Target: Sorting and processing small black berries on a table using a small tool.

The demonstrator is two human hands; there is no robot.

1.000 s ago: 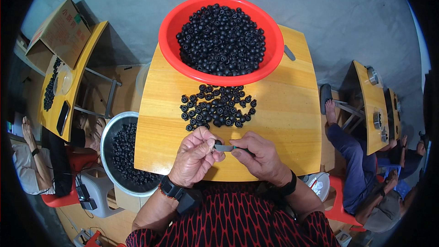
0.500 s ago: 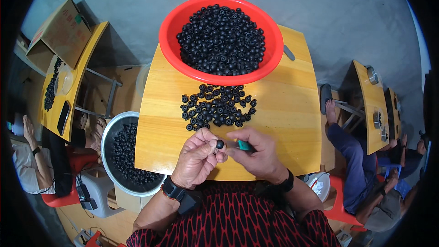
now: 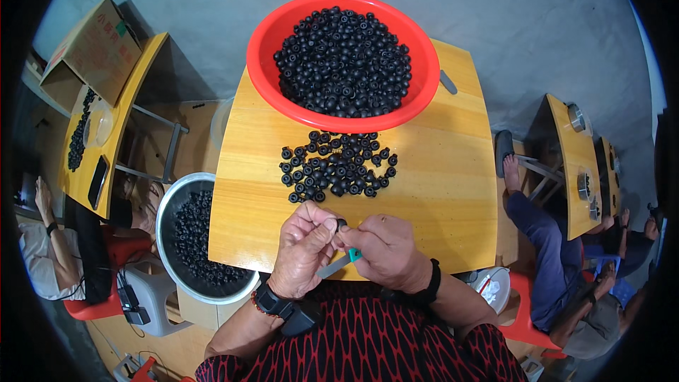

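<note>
Left hand pinching one small black rubber piece at near edge of yellow wooden worktop; right hand gripping teal-handled trimming blade.
Round metal basin off left edge part-filled; loose black pile mid-worktop and heaped red plastic basin at far edge apparently remaining.

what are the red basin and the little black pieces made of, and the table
Red basin: looks like glossy moulded plastic, with a smooth, shiny rim. Little black pieces: probably matte rubber or plastic, dull with no glint. Table: wood-look top, yellow with visible grain, possibly laminate.
</note>
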